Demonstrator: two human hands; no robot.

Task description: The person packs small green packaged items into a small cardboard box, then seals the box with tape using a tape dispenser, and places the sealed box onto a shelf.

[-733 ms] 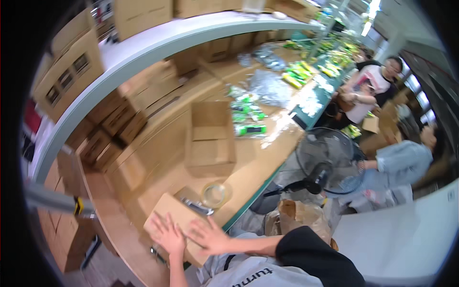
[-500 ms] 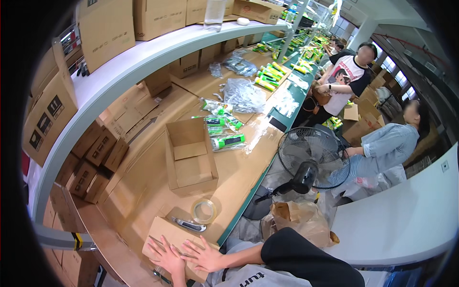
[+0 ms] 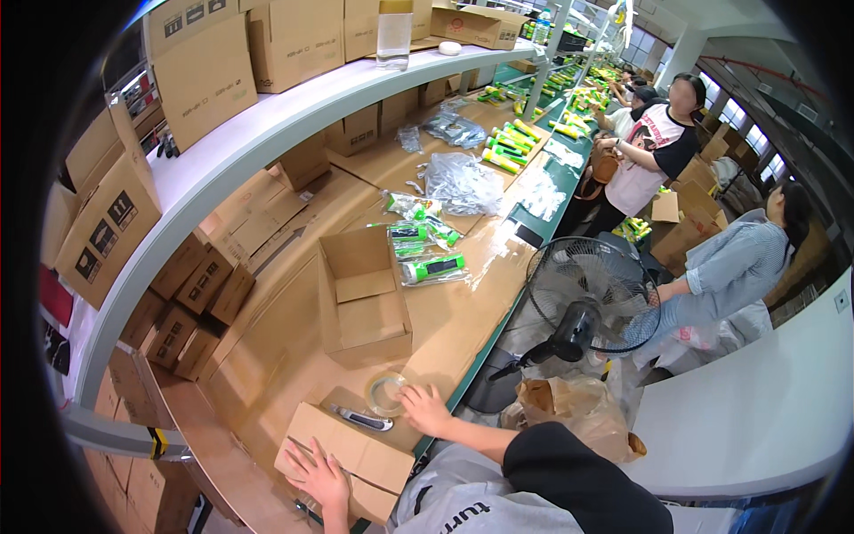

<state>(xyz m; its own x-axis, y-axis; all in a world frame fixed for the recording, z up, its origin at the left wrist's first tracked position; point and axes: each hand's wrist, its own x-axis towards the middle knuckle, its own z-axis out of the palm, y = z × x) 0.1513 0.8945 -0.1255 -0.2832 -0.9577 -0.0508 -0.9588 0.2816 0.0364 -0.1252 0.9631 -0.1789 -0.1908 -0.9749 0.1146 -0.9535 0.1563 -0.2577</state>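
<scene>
A small cardboard box (image 3: 365, 449) with its top flaps folded down lies at the table's near edge. My left hand (image 3: 318, 476) rests on its top with the fingers spread. My right hand (image 3: 424, 410) is off the box, beside a roll of clear tape (image 3: 370, 394). Its fingers are stretched out, and the fingertips are at the roll's right rim; whether they touch it I cannot tell. Between box and roll lies a utility knife (image 3: 365, 419). Beyond them stands an open, empty cardboard box (image 3: 374, 346).
Bagged green items (image 3: 434, 269) and clear plastic bags (image 3: 461, 182) lie farther along the table. A shelf (image 3: 294, 105) with cartons and a bottle (image 3: 394, 36) curves over the left. At right are a black fan (image 3: 587, 303), a crumpled paper bag (image 3: 569, 414) and co-workers.
My right hand has lifted off the small box and moved right and away to the tape roll. My left hand stays on the box. The view has shifted slightly.
</scene>
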